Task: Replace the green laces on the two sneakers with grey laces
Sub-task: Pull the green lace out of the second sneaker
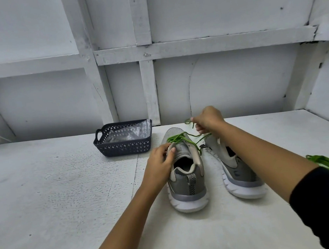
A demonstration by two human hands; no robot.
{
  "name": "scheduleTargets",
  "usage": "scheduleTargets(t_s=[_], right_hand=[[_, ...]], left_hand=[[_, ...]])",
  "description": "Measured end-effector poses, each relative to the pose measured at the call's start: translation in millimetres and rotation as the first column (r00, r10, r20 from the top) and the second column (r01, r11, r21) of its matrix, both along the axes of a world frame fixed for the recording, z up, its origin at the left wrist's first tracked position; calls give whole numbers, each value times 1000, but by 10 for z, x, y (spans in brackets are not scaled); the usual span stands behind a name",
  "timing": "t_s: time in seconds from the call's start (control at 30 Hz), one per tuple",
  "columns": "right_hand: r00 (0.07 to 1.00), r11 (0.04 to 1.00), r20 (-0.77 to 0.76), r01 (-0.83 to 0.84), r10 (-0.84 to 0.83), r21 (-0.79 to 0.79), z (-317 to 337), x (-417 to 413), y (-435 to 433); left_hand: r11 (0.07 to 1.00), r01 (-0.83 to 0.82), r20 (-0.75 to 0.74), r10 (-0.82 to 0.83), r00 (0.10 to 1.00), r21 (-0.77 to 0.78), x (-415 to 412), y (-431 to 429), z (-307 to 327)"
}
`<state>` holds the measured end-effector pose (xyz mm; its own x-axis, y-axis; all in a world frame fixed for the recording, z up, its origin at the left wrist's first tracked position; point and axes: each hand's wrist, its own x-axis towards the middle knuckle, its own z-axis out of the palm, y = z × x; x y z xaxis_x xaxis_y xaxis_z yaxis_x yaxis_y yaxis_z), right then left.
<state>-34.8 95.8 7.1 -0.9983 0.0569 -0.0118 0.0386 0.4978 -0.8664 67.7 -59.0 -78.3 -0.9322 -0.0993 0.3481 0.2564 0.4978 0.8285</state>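
Laced sneaker and second sneaker: side by side on the white surface, heels toward me. My left hand gripped the laced sneaker's eyelet edge; my right hand pinched its green lace above the toe. A loose green lace lay far right. A dark basket stood behind, to the left.

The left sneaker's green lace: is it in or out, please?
Partly in: green lace crosses the left sneaker near its toe; right hand pinches its loose end.
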Motion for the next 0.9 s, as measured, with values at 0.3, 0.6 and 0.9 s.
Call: scheduleTargets(t_s=[0.3, 0.6, 0.9], right_hand=[[974, 915, -115, -140, 196, 378, -24, 702, 82], [967, 951, -219, -64, 134, 301, -336, 934, 1], [985, 978, -153, -48, 81, 204, -478, 874, -95]], left_hand=[[995, -90, 206, 82, 975, 29, -305, -107, 161], [998, -26, 278, 40, 960, -53, -547, -134, 260], [955, 91, 318, 3, 948, -282, -703, -84, 452]])
